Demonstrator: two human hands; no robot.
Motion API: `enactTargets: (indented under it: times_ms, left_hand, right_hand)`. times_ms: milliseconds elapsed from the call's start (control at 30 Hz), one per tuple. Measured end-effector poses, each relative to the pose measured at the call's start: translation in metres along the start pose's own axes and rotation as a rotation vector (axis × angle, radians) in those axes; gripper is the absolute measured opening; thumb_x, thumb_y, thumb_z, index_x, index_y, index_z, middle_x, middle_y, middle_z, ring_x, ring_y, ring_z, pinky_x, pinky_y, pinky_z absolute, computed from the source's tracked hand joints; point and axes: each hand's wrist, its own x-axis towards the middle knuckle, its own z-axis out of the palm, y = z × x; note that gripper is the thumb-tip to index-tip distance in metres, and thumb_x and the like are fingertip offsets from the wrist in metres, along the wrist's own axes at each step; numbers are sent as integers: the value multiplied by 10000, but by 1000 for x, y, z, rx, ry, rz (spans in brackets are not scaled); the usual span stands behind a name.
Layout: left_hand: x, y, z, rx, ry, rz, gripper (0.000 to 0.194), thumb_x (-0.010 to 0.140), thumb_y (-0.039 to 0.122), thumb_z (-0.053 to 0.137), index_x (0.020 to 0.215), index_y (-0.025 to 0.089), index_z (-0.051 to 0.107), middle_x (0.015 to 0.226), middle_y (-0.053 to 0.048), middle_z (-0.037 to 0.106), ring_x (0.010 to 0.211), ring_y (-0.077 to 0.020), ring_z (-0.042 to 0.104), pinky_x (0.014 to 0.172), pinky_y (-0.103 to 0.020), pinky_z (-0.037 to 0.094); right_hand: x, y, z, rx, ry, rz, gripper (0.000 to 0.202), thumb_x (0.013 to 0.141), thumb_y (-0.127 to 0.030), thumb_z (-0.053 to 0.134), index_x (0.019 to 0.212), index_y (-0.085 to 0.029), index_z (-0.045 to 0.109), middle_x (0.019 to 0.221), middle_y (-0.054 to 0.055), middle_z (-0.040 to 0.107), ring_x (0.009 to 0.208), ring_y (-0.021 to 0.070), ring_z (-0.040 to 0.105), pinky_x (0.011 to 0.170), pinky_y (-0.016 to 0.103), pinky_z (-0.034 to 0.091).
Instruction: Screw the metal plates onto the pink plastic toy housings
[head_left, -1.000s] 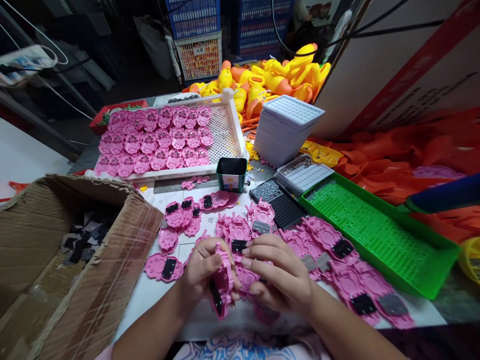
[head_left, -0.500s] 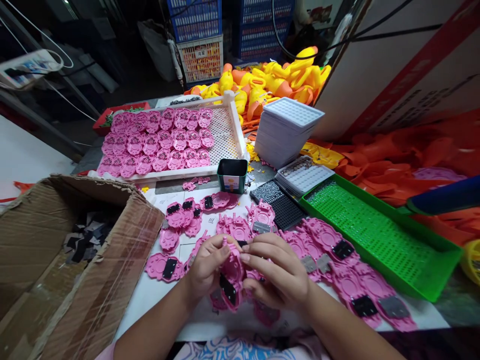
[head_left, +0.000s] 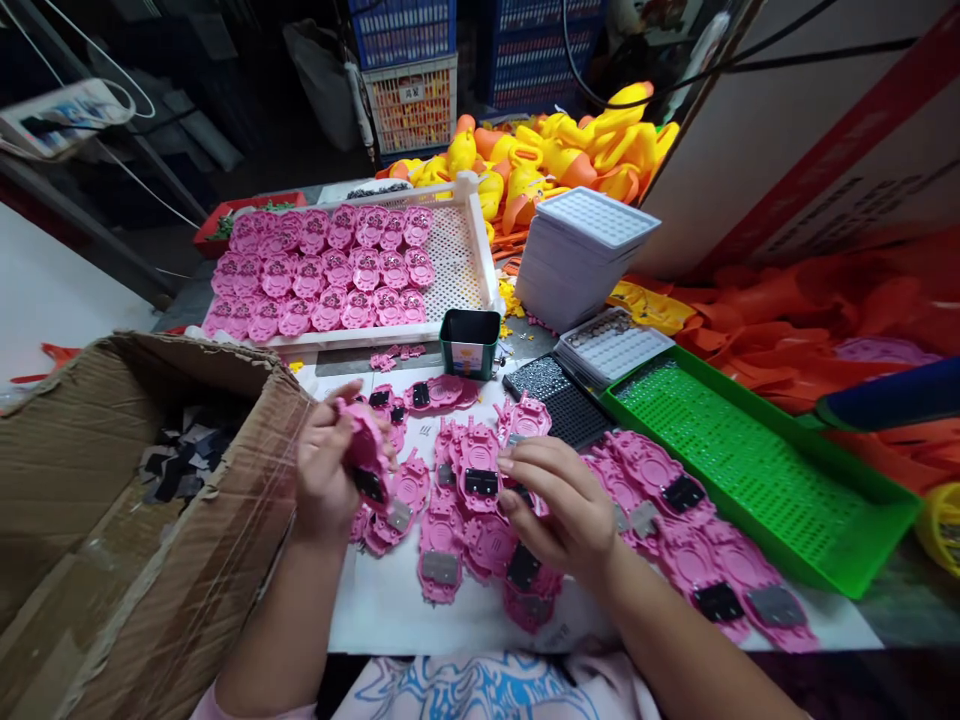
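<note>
My left hand (head_left: 326, 470) grips a pink plastic part (head_left: 364, 445) with a black patch, tilted above the left side of the pile. Over the middle of the pile is my right hand (head_left: 559, 500), fingers bent and apart, with nothing seen between them. Beneath and beside it lie several pink parts (head_left: 491, 545) with black or grey patches, on white paper (head_left: 390, 615). More pink parts (head_left: 652, 465) overlap to the right. Some of the parts at the left are hidden behind my left hand.
A white tray (head_left: 487, 245) of pink pieces stands at the back left. An open cardboard box (head_left: 247, 460) is at the left, a green basket (head_left: 750, 470) at the right. A dark green cup (head_left: 470, 345), a black tray (head_left: 559, 400) and stacked white trays (head_left: 574, 265) stand between.
My left hand has moved left with the pink part, away from my right hand. My right hand stays near the middle, its fingers apart. The view has shifted slightly.
</note>
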Motion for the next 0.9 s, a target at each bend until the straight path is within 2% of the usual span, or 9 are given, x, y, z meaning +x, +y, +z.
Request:
enactTargets:
  times_ms: [133, 233, 333, 467, 533, 633, 800, 900]
  left_hand:
    - [17, 18, -7, 85, 97, 144, 332, 687, 306, 697, 978, 170, 610, 636, 11, 617, 462, -91, 539, 441, -191, 445]
    - [16, 16, -6, 152, 104, 157, 295, 652, 238, 687, 932, 172, 621, 668, 12, 603, 536, -88, 544, 490, -170, 441]
    - [5, 7, -5, 298, -8, 60, 298, 661, 197, 680, 956, 193, 634, 769, 8, 607, 616, -89, 539, 539, -166, 444]
    - [-18, -3, -5, 671, -219, -109, 397, 711, 198, 660, 1106, 207, 631, 848, -11, 612, 651, -112, 539, 559, -204, 449]
    - [-28, -6, -5, 823, -285, -133, 423, 726, 186, 629, 1147, 219, 613, 844, -10, 617, 671, -129, 558, 598, -231, 465]
    - [-39, -10, -7, 999, -316, -86, 349, 711, 142, 600, 1051, 219, 609, 820, 5, 630, 728, -148, 592, 659, -248, 477]
    - [-43, -24, -13, 1232, -378, 87, 187, 716, 125, 569, 885, 203, 567, 745, 22, 630, 652, -136, 596, 585, -233, 468]
    - [-41, -33, -17, 1320, -365, 209, 189, 733, 162, 604, 918, 193, 593, 827, -27, 665, 779, -192, 615, 703, -315, 493]
  right_hand:
    - [0, 0, 1, 8, -19, -7, 282, 773, -59, 564, 1037, -152, 595, 832, 98, 663, 780, 185, 636, 673, 353, 576]
    - [-2, -2, 1, 10, -28, -39, 282, 769, -52, 568, 1036, -141, 591, 839, 109, 658, 785, 186, 631, 685, 362, 578]
    - [-2, -4, 1, 13, -32, -54, 287, 760, -49, 584, 1036, -126, 591, 845, 120, 655, 794, 193, 629, 691, 376, 576]
    - [-1, -6, -2, 18, -34, -58, 285, 760, -46, 580, 1034, -125, 590, 845, 116, 659, 799, 192, 629, 690, 367, 577]
    - [0, -6, -3, 10, -41, -64, 281, 767, -52, 570, 1037, -129, 588, 845, 110, 664, 802, 190, 630, 693, 360, 578]
    - [0, -7, -3, 8, -48, -74, 277, 770, -57, 567, 1039, -124, 586, 850, 110, 668, 816, 193, 632, 703, 357, 574]
    - [2, -8, -3, 47, -54, -58, 249, 782, -48, 559, 1020, -119, 584, 837, 112, 660, 784, 180, 628, 692, 346, 566]
    - [3, -9, -4, 58, -58, -55, 235, 785, -52, 559, 1009, -120, 582, 829, 111, 657, 766, 176, 622, 667, 336, 560]
